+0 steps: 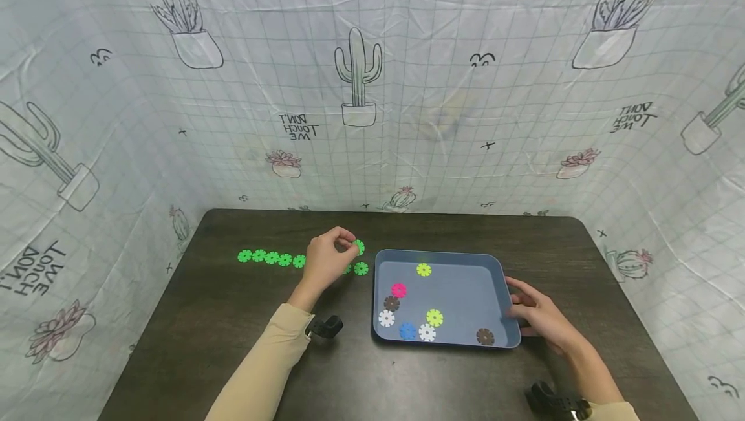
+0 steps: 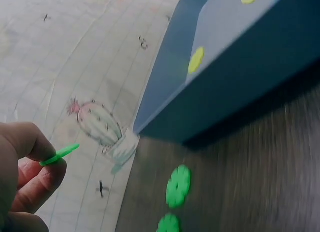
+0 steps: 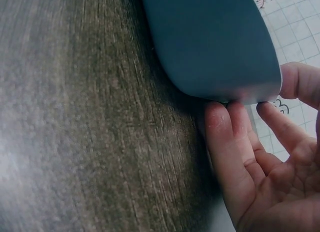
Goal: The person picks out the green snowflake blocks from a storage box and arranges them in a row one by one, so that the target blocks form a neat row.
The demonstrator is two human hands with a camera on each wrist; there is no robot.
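Observation:
My left hand (image 1: pixel 328 258) pinches a green notched plastic disc (image 2: pixel 61 154) between thumb and fingers, above the table left of the blue-grey tray (image 1: pixel 465 291). Under and beside that hand, a row of matching green discs (image 1: pixel 271 257) lies on the dark wood; the hand hides part of the row. With its thumb over the rim and fingertips against the outer wall, my right hand (image 1: pixel 547 321) grips the tray's right end. Inside the tray lie yellow discs (image 1: pixel 434 317), a pink disc (image 1: pixel 398 290), brown discs (image 1: pixel 485 336), white discs (image 1: pixel 387 318) and a blue disc (image 1: pixel 408 331).
The dark wooden table (image 1: pixel 233 337) runs back to a pale grid-patterned cloth (image 1: pixel 431 72) printed with cacti, which also hangs along both sides. Black straps (image 1: pixel 326 326) are worn on both wrists.

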